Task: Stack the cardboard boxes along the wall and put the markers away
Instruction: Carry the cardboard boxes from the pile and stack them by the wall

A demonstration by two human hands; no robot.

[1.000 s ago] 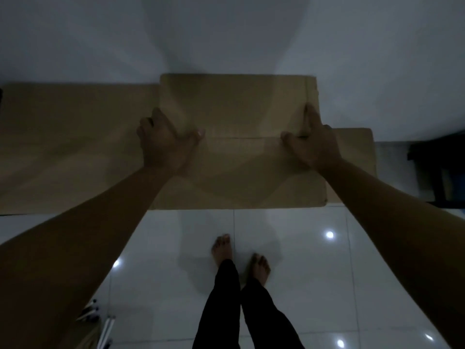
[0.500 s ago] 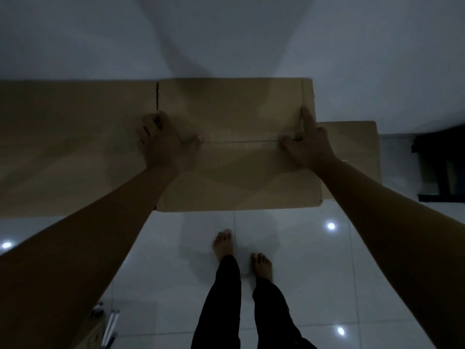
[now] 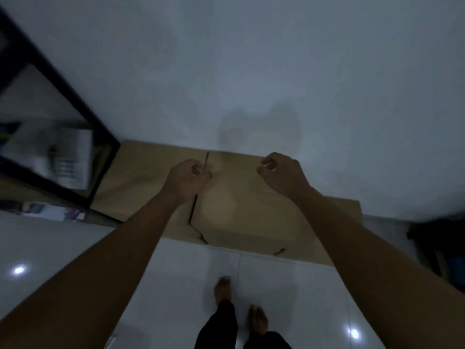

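Note:
Flattened brown cardboard boxes lie on the white floor against the wall. The top box (image 3: 246,217) sits in the middle, overlapping a wider box (image 3: 143,177) to its left and another box (image 3: 348,212) showing at its right. My left hand (image 3: 188,177) hovers over the seam between the top box and the left one, fingers curled, holding nothing. Over the top box's far edge, my right hand (image 3: 279,172) is also curled and empty. No markers are in view.
A black metal shelf frame (image 3: 75,96) with blurred items stands at the left, touching the left box's end. A dark object (image 3: 440,245) sits at the far right by the wall. My bare feet (image 3: 239,306) stand on glossy white tiles before the boxes.
Both hands have lifted off the top box and curled shut. The view has swung left and pulled back, bringing the black shelf into sight; the top box stays on the pile.

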